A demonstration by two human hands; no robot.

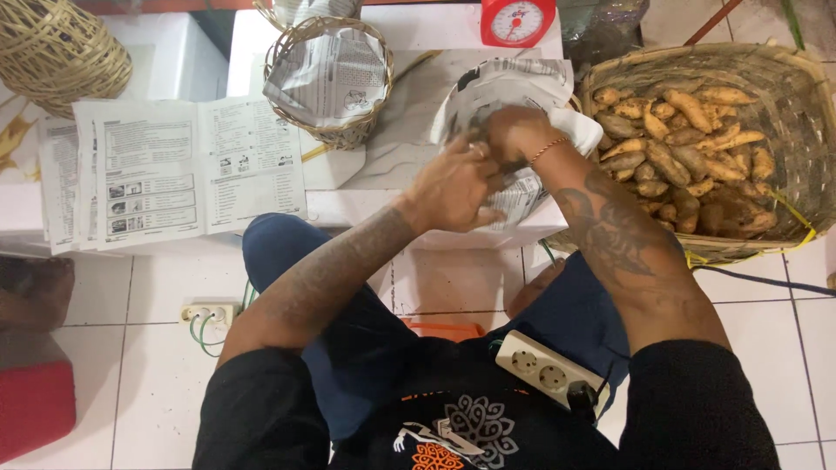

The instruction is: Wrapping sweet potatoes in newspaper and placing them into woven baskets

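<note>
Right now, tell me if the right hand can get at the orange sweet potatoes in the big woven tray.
Probably yes. The right hand is busy in the newspaper-lined basket, but the orange sweet potatoes lie uncovered in the big woven tray just beside it, with nothing between them.

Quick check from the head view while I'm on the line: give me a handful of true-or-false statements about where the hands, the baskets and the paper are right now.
1. Both hands are at the newspaper-lined basket in the middle. True: the left hand and right hand press on its paper.
2. The large flat basket of tubers lies to the person's left. False: it lies to the right.
3. A second small paper-lined basket stands apart, untouched. True.
4. The red scale stands on the floor tiles. False: it stands at the far edge of the work surface.
5. The printed sheets are crumpled into a ball. False: they lie spread flat.
</note>
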